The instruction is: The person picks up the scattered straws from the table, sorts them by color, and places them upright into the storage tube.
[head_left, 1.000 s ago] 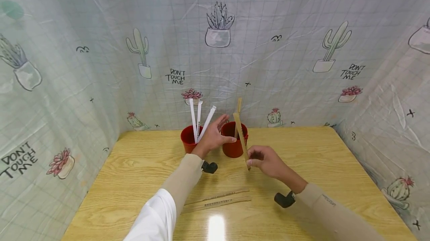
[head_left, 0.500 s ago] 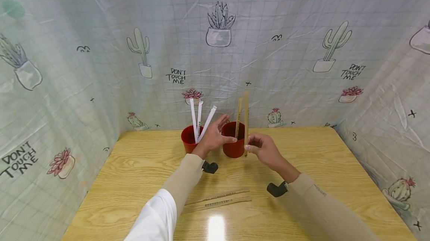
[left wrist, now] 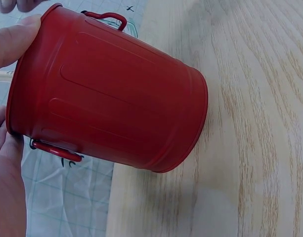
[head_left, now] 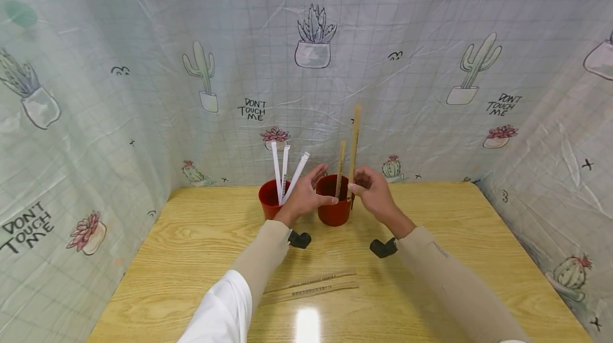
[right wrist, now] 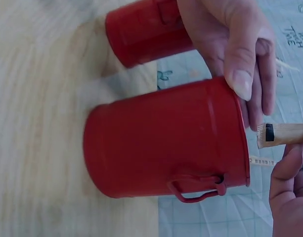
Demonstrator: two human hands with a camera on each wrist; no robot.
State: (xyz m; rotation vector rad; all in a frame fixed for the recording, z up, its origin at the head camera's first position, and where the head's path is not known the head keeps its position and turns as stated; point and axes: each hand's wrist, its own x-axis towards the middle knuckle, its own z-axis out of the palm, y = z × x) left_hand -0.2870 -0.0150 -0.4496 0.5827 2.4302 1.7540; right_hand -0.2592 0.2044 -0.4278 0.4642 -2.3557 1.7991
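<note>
My left hand [head_left: 305,194] holds the rim of a small red bucket [head_left: 333,215], with the thumb on the near side and the other fingers spread along the far side. One brown paper-wrapped straw [head_left: 340,167] leans inside this bucket. Between thumb and fingers, my right hand [head_left: 375,194] pinches another brown wrapped straw [head_left: 356,141], upright at the bucket's right rim. In the right wrist view, the crimped lower end of the pinched straw [right wrist: 280,134] is just beyond the rim, apart from the bucket [right wrist: 161,143].
A second red bucket [head_left: 268,208] stands to the left with several white wrapped straws [head_left: 275,165] in it. Two more brown wrapped straws [head_left: 316,291] lie on the wooden table [head_left: 191,258] in front. A cactus-printed sheet [head_left: 230,66] hangs behind.
My right hand has risen toward the bucket's rim, lifting the brown straw and bringing it from tilted to nearly upright. My left hand has stayed on the bucket.
</note>
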